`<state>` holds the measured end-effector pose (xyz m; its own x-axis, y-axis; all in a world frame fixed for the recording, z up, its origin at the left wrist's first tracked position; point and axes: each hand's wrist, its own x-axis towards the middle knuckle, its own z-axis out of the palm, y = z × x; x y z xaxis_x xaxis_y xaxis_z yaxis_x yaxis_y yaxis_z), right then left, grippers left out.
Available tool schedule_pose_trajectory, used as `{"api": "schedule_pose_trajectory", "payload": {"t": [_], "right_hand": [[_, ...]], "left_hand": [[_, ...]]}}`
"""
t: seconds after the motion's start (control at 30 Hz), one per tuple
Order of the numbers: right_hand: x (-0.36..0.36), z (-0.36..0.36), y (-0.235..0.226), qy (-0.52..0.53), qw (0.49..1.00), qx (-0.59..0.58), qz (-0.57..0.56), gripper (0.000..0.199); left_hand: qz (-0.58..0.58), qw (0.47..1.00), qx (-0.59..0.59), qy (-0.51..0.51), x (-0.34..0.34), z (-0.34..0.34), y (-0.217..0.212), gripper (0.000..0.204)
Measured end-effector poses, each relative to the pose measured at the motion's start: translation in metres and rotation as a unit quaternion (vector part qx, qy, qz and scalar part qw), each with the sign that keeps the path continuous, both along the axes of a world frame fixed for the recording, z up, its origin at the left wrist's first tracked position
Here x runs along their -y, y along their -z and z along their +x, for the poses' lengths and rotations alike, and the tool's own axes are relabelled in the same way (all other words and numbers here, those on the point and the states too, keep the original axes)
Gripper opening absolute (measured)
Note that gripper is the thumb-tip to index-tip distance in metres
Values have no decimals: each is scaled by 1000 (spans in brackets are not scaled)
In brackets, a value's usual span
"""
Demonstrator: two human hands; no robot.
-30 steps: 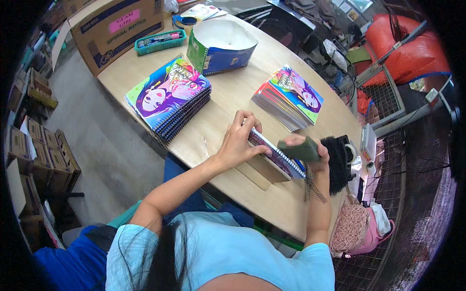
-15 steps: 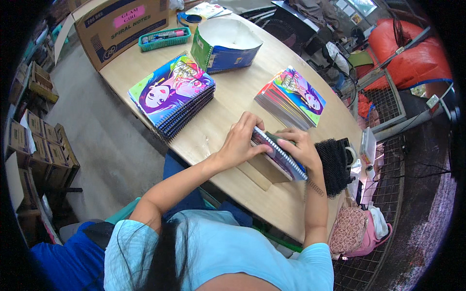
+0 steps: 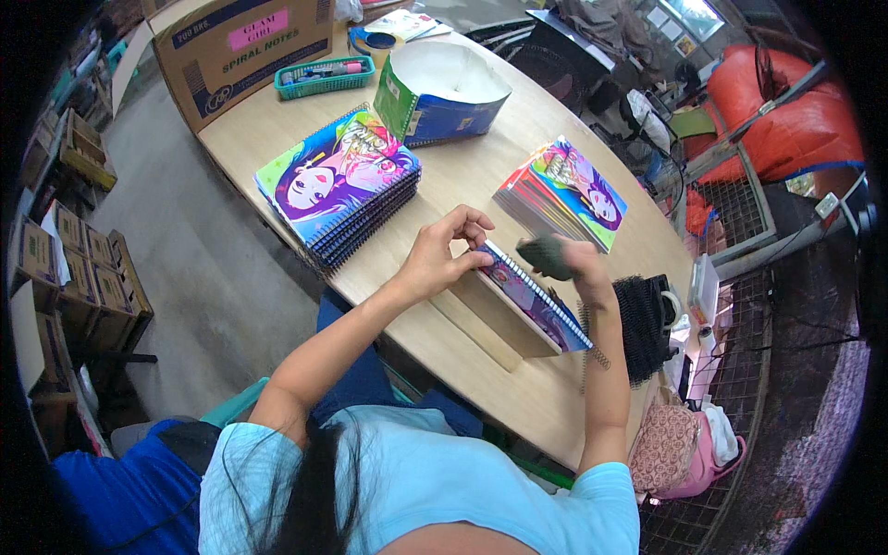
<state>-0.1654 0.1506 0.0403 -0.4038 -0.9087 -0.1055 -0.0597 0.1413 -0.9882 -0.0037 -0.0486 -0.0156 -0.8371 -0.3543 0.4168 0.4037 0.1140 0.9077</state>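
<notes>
In front of me a notebook (image 3: 535, 298) stands on edge, its white-rimmed, punched edge facing up, against a wooden stand (image 3: 488, 319). My left hand (image 3: 444, 252) pinches the notebook's far-left end between thumb and fingers. Just above the punched edge, my right hand (image 3: 588, 268) is closed on a dark green, rounded object (image 3: 546, 256), whose kind I cannot make out. Near my right wrist, a loose dark wire coil (image 3: 598, 351) sticks out at the notebook's near end. A bundle of black wire coils (image 3: 644, 324) lies right of that wrist.
Coil-bound notebooks (image 3: 338, 180) are stacked at left, uncoiled ones (image 3: 566, 192) at far right. Behind stand a blue-green cut-down box (image 3: 453, 120), a green pen basket (image 3: 324, 78), a tape roll (image 3: 375, 41) and a large carton (image 3: 245, 65). A pink bag (image 3: 689, 444) sits beyond the table's right edge.
My right hand has lifted off the notebook's punched edge and moved right with the dark green object. The left hand has shifted slightly left, still on the notebook's end.
</notes>
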Motion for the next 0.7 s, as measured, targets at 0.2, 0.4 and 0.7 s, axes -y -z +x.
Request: {"api": "schedule_pose_trajectory", "payload": {"t": [0.2,0.4,0.7], "right_hand": [[19,-1,-1,-30,994,-87,65,47],[33,1,11,29,900,-383,204,47],[-15,-2,49,144,988,-40,-27,49]], "left_hand": [[16,1000,4,-15,3,0,2,54],[24,999,29,20,8,2,0,59],[175,976,-20,128,11,-14,26,37]]}}
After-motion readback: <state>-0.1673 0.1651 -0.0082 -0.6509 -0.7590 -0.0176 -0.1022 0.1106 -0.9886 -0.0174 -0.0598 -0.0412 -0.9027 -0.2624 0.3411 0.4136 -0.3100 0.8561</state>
